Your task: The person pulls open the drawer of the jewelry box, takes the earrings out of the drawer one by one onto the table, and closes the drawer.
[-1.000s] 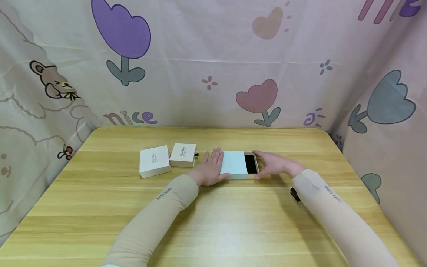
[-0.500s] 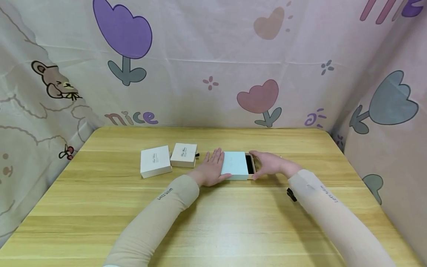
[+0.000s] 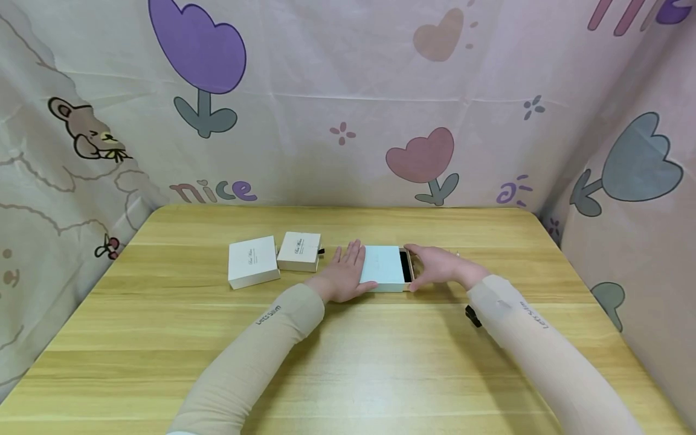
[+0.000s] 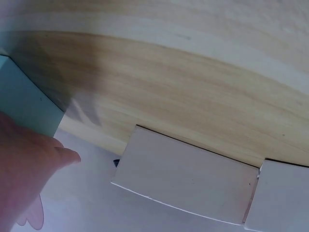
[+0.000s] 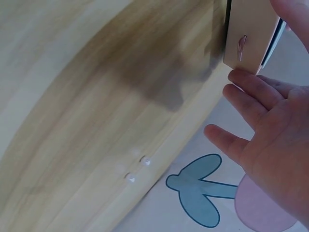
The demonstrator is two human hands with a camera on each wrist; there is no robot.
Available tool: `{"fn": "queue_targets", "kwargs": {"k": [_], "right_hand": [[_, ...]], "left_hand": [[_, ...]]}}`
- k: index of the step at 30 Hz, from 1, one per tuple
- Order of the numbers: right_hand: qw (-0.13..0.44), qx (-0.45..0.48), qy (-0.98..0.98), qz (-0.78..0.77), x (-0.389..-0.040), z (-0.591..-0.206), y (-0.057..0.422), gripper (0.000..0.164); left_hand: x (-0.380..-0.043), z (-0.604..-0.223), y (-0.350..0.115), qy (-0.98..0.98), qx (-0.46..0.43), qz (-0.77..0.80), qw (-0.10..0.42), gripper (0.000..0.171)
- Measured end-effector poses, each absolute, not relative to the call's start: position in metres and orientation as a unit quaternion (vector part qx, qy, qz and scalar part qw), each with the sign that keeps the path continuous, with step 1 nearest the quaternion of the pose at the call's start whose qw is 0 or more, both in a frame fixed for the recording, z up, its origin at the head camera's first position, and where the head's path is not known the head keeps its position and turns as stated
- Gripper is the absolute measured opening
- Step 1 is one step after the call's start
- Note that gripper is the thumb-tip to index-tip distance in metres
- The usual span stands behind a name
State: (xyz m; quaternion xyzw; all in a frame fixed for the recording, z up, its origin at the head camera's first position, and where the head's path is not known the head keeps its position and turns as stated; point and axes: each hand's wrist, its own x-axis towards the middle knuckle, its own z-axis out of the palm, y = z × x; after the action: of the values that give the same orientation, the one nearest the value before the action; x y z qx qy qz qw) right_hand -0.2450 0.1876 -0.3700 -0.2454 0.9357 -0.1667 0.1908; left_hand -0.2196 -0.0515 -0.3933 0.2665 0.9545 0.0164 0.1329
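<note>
Pinched by the right hand (image 3: 439,266), thumb opposite fingers, the tray (image 5: 256,24) sits deeper than a second ago, seemingly nearly closed, in the blue sleeve (image 3: 383,266) against the left hand's (image 3: 342,280) straight fingers.

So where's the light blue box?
In the head view, the light blue box is on the table, just right of centre, left hand at one end, right hand at the other.

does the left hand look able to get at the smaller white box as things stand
Probably yes: nothing visible stands between the left hand and the smaller white box beside it, though the hand would first have to leave the light blue box.
</note>
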Motion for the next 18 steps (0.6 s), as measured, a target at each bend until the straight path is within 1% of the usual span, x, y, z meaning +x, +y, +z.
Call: {"fn": "queue_targets", "kwargs": {"k": [18], "right_hand": [[0.194, -0.246, 0.935, -0.167, -0.2441, -0.3674, 0.1833, 0.100]], "left_hand": [[-0.2213, -0.3959, -0.0519, 0.954, 0.266, 0.021, 0.134, 0.087]]}}
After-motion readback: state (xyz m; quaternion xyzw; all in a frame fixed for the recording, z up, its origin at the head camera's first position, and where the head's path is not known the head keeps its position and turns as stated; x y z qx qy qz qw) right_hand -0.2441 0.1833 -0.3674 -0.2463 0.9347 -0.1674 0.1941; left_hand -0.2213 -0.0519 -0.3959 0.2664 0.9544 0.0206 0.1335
